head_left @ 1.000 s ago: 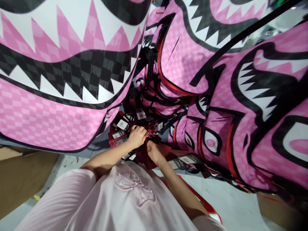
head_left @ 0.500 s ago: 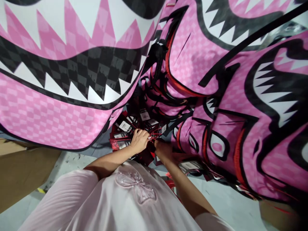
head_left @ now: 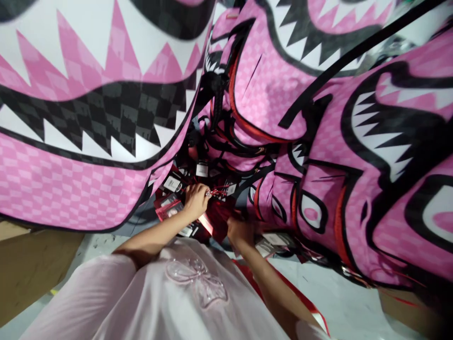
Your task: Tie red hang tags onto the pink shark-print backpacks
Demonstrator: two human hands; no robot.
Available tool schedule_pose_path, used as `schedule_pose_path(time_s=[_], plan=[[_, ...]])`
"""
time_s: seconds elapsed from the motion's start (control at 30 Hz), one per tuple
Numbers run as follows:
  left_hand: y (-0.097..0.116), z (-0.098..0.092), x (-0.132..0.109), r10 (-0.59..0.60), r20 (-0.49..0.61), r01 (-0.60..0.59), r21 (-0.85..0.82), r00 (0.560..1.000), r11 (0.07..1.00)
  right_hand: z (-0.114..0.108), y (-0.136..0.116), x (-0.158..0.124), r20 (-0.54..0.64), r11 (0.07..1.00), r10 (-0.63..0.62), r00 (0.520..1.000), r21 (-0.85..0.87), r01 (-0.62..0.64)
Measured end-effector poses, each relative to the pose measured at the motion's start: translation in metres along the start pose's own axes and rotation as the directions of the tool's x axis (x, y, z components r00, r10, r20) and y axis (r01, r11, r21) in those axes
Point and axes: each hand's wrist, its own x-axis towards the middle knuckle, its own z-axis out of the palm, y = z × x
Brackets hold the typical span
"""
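My left hand (head_left: 197, 200) is closed around a bunch of red cords (head_left: 221, 191) with small metal clasps at the fingers. Lower and to the right, my right hand (head_left: 240, 232) has curled fingers beside dark red hang tags (head_left: 218, 218); its fingertips are partly hidden and blurred, so what it grips is unclear. More tags lie around my left hand, among them one with a white label (head_left: 172, 183) and another white-labelled tag (head_left: 202, 169) further back. Close to the right hand stands a pink checked backpack (head_left: 283, 189) with printed eyes and red zip edging.
A large pink shark-mouth bag panel (head_left: 71, 184) fills the left side. More pink backpacks (head_left: 269, 94) crowd the back and right, with a black strap (head_left: 339, 71) across them. Cardboard (head_left: 38, 264) is at lower left, and a red-edged white item (head_left: 304, 307) lies at lower right.
My right hand has moved down, away from the left, and more dark red tag surface shows between them. The left hand still holds the cords. The whole view has shifted slightly.
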Motion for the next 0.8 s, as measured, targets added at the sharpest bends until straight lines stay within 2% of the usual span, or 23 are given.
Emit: schedule_pose_path(time_s=[0.07,0.13,0.23,0.3,0.37,0.43,0.47,0.53,0.6,0.67,0.7,0.8], plan=[[0.004,-0.010,0.001,0.047,0.068,-0.047,0.001,0.997,0.999,-0.004,0.011,0.004,-0.071,0.993,0.030,0.997,0.117,-0.022],[0.010,-0.023,0.003,0.106,0.055,-0.104,-0.040,0.993,0.994,-0.014,0.017,0.009,-0.164,0.930,0.030,0.986,0.366,0.032],[0.023,-0.038,0.010,0.109,-0.045,-0.117,-0.213,0.993,0.970,-0.031,0.013,0.013,-0.245,0.691,0.010,0.969,0.703,0.170],[0.031,-0.041,0.018,0.072,-0.016,-0.073,-0.387,0.997,0.919,-0.041,0.004,0.013,-0.288,0.539,-0.007,0.958,0.806,0.246],[0.037,-0.038,0.025,0.067,0.065,-0.022,-0.536,0.996,0.844,-0.049,-0.007,0.014,-0.345,0.413,-0.037,0.938,0.849,0.329],[0.041,-0.032,0.031,0.055,0.100,0.022,-0.642,0.993,0.766,-0.058,-0.015,0.016,-0.387,0.328,-0.074,0.919,0.861,0.389],[0.042,-0.030,0.034,0.036,0.095,0.039,-0.683,0.995,0.729,-0.062,-0.017,0.019,-0.399,0.315,-0.089,0.913,0.858,0.406],[0.042,-0.029,0.043,-0.029,0.044,0.052,-0.747,0.999,0.663,-0.074,-0.018,0.029,-0.442,0.369,-0.073,0.894,0.821,0.436],[0.039,-0.034,0.057,-0.109,-0.028,0.049,-0.765,0.994,0.642,-0.090,-0.017,0.048,-0.527,0.495,0.006,0.850,0.740,0.456],[0.034,-0.043,0.076,-0.181,-0.099,0.060,-0.704,0.979,0.708,-0.109,-0.019,0.076,-0.591,0.653,0.043,0.805,0.627,0.425],[0.031,-0.048,0.086,-0.206,-0.124,0.079,-0.644,0.971,0.761,-0.118,-0.022,0.093,-0.596,0.733,0.023,0.802,0.556,0.392],[0.022,-0.061,0.114,-0.257,-0.159,0.171,-0.415,0.953,0.894,-0.138,-0.038,0.143,-0.505,0.929,-0.087,0.859,0.270,0.253]])
